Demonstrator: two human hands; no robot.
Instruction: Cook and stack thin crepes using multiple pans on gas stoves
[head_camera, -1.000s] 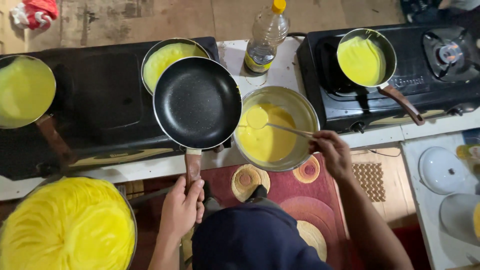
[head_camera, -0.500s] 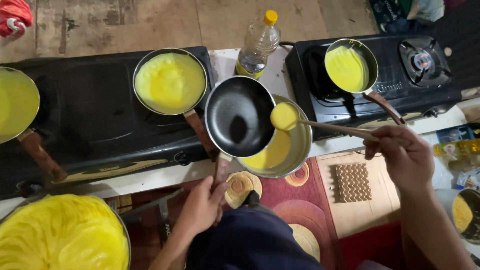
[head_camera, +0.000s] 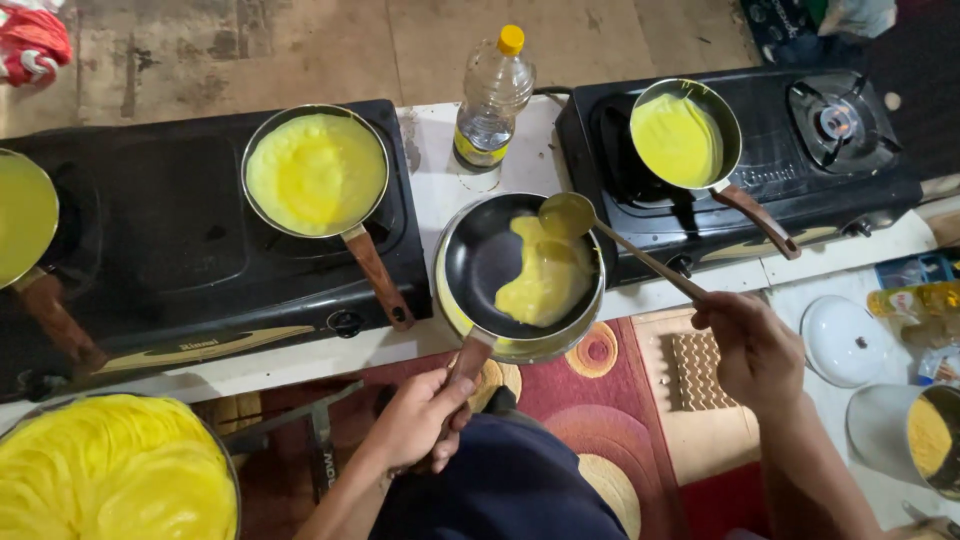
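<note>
My left hand (head_camera: 418, 420) grips the brown handle of a black frying pan (head_camera: 485, 262), held over a metal bowl (head_camera: 520, 348) of yellow batter. A pool of yellow batter (head_camera: 545, 280) lies in the pan's right half. My right hand (head_camera: 752, 350) holds the long handle of a ladle (head_camera: 568, 214), whose tipped cup rests at the pan's upper right rim.
Left stove (head_camera: 160, 250) carries a pan of set yellow batter (head_camera: 316, 172) and another pan (head_camera: 22, 215) at the far left. Right stove (head_camera: 850, 170) carries a third batter pan (head_camera: 684, 135). An oil bottle (head_camera: 492, 100) stands between them. A large bowl of stacked yellow crepes (head_camera: 112, 472) sits bottom left.
The ladle rose from the batter bowl and tipped batter into the black pan, which my left hand has shifted right over the bowl.
</note>
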